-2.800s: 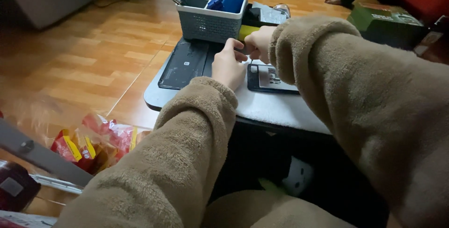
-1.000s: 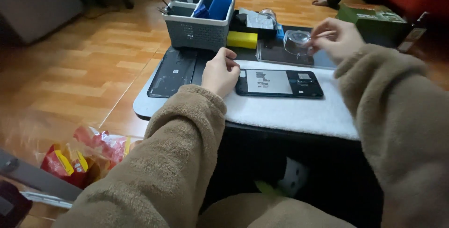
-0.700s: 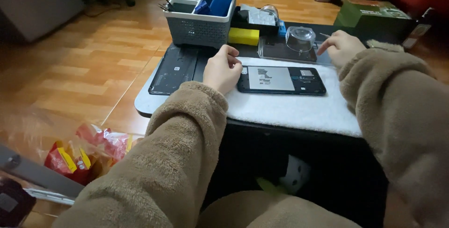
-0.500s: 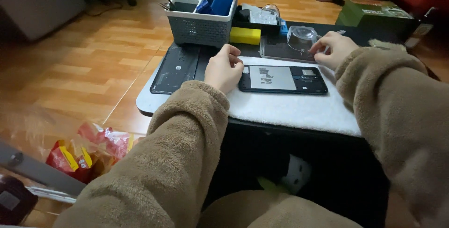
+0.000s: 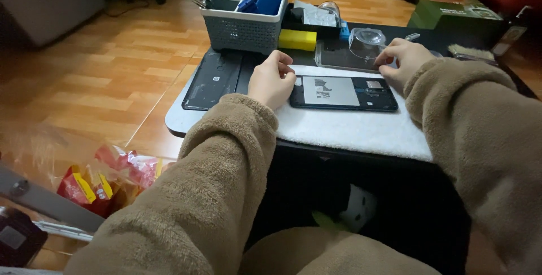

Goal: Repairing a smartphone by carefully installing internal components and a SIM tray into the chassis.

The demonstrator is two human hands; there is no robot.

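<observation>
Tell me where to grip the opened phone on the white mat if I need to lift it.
Probably pinch the opened phone across its two long edges near the middle, coming straight down from above. It lies flat and thin on the white mat, the left hand rests at its left end, and the right hand sits over its far right corner.

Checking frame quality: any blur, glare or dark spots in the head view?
Head view: opened black phone and both hands, left, right, sharp; bottom-left floor by the red snack bags smeared; under-table area dark; mild sheen on the wooden floor.
</observation>
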